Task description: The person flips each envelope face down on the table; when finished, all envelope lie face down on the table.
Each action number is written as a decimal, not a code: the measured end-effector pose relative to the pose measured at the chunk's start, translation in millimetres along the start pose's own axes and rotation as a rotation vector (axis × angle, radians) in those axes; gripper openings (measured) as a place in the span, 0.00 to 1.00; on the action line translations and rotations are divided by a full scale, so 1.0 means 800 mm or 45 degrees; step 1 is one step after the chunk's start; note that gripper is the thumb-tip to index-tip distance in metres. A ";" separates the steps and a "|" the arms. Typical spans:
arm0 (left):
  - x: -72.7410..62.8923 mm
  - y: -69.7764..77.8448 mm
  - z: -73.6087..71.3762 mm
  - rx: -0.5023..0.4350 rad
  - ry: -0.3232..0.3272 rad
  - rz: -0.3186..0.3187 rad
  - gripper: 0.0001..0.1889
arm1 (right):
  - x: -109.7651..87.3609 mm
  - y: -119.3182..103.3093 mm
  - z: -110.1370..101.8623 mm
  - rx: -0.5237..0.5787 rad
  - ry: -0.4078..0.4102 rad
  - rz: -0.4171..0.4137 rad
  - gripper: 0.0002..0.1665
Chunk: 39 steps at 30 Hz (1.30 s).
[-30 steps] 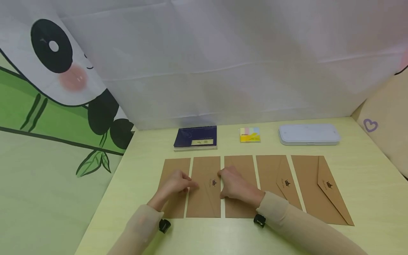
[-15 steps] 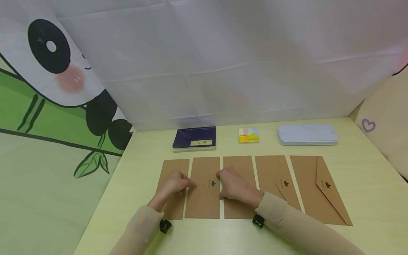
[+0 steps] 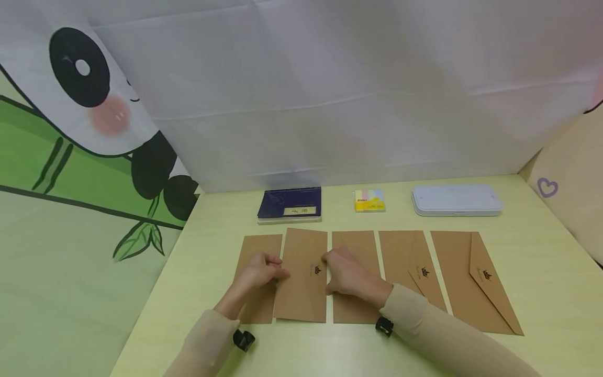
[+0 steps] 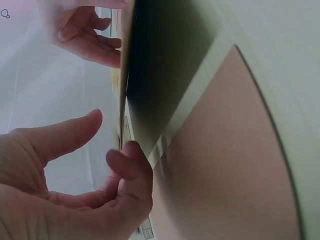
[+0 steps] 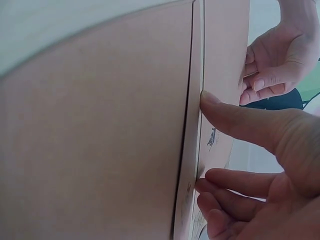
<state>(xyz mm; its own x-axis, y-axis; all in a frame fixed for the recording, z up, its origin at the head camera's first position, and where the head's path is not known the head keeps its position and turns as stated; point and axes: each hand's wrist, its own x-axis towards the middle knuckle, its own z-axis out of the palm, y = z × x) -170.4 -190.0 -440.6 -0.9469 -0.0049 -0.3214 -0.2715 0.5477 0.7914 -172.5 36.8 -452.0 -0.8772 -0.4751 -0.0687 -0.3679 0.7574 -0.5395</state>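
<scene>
Several brown paper envelopes lie in a row on the table. The second envelope from the left [image 3: 301, 277] has its left side raised off the table, as the gap below it in the left wrist view shows. My left hand [image 3: 256, 272] curls its fingers [image 4: 132, 160] at that raised edge, with the thumb standing off the paper. Along the right edge, my right hand [image 3: 350, 275] touches with thumb and fingertips [image 5: 207, 98] spread apart. That envelope bears a small printed crown. Left of it lies the first envelope [image 3: 256, 309], partly covered by my left hand; my right hand covers part of the third envelope [image 3: 353, 241].
Two more envelopes, the fourth [image 3: 400, 251] and fifth [image 3: 457, 283], lie flat on the right. Behind the row are a dark blue book [image 3: 287, 203], a pack of sticky notes [image 3: 369, 200] and a pale case [image 3: 457, 200]. A white cloth wall [image 3: 330, 141] closes the back.
The second envelope's left side has come up off the table at my left hand and turned slightly. My right hand has stayed at its right edge.
</scene>
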 end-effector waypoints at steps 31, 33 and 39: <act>-0.017 -0.011 -0.008 -0.596 -0.191 0.199 0.23 | -0.001 0.000 0.002 -0.002 0.027 -0.106 0.38; -0.018 -0.009 -0.008 -0.600 -0.187 0.207 0.23 | -0.001 -0.001 0.002 0.010 0.030 -0.113 0.38; -0.019 -0.005 -0.005 -0.604 -0.171 0.184 0.21 | 0.000 -0.002 0.002 0.056 0.041 -0.132 0.39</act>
<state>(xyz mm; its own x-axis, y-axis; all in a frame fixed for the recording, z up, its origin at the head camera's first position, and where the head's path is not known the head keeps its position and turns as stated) -155.2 -195.7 -437.0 -0.9585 0.1676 -0.2304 -0.2170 0.0948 0.9716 -171.6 34.8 -452.1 -0.8451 -0.5344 0.0159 -0.4436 0.6843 -0.5788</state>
